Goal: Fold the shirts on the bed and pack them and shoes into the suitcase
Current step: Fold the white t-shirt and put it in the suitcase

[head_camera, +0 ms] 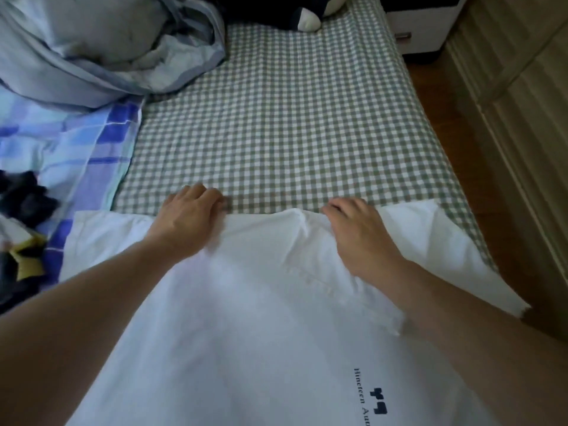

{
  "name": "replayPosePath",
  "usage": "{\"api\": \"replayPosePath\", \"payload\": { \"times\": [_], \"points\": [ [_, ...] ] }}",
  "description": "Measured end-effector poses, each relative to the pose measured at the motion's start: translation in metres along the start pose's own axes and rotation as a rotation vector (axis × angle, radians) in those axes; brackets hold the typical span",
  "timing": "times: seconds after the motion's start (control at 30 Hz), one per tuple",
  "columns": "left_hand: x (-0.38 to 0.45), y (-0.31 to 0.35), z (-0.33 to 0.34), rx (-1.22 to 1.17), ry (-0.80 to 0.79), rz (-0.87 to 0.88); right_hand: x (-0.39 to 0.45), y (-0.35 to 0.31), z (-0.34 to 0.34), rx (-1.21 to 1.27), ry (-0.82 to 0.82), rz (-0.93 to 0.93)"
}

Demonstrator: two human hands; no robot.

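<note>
- Up close, a white shirt (246, 302) lay flat on the checked bed (292, 118).
- Left hand (187, 219) pinched the shirt's far edge, fingers curled.
- Right hand (359, 232) pinched that edge too.
- Blue blanket (101, 50) sat behind.

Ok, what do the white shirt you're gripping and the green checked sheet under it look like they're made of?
White printed shirt: looks like thin, matte woven or jersey cotton; it bunches into soft creases where the left hand and right hand each take a grip on its far edge. Green-and-white checked bed sheet: seems a matte woven cotton gingham, lying flat with no sheen. The exact fibre of either can't be told.
</note>
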State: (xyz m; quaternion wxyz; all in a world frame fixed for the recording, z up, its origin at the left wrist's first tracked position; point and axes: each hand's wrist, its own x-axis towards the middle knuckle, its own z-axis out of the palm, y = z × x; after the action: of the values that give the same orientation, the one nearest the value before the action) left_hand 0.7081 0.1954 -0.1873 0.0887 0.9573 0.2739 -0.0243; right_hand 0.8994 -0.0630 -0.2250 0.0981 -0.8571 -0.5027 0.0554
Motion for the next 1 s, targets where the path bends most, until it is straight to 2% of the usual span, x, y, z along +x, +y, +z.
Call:
{"api": "replayPosePath", "payload": {
  "times": [0.1,0.23,0.33,0.5,0.57,0.63,0.73,0.8,0.83,0.9,0.97,1.0],
  "points": [
    [-0.020,-0.077,-0.020,0.142,0.002,-0.060,0.007,-0.010,0.005,0.028,0.098,0.095],
    [-0.036,-0.138,-0.032,0.264,-0.060,-0.062,0.034,-0.038,0.010,0.074,0.087,0.119],
    [-0.041,-0.160,-0.039,0.265,-0.047,0.006,0.038,-0.036,0.013,0.143,0.055,0.060],
    [-0.042,-0.187,-0.036,0.091,-0.057,-0.177,0.034,-0.024,0.007,0.314,0.066,0.093],
    [-0.043,-0.196,-0.032,0.012,-0.064,-0.180,0.038,-0.025,0.010,0.319,0.030,0.143],
    [-0.042,-0.205,-0.031,0.083,-0.077,-0.122,0.040,-0.029,0.011,0.265,0.024,0.158],
    [-0.040,-0.204,-0.034,0.292,-0.024,-0.097,0.034,-0.037,0.016,0.075,0.054,0.081],
    [-0.038,-0.189,-0.030,0.381,0.072,-0.152,0.029,-0.043,0.016,-0.016,0.063,0.097],
    [-0.039,-0.175,-0.027,0.369,0.130,-0.205,0.027,-0.047,0.013,-0.076,0.077,0.121],
    [-0.047,-0.135,-0.025,0.179,0.227,-0.270,0.022,-0.057,0.003,-0.191,0.128,0.171],
    [-0.067,-0.090,-0.018,0.014,0.207,-0.228,0.009,-0.069,-0.003,-0.212,0.125,0.120],
    [-0.082,-0.070,-0.012,-0.012,0.168,-0.193,0.000,-0.071,-0.001,-0.221,0.060,0.079]
  ]
}}
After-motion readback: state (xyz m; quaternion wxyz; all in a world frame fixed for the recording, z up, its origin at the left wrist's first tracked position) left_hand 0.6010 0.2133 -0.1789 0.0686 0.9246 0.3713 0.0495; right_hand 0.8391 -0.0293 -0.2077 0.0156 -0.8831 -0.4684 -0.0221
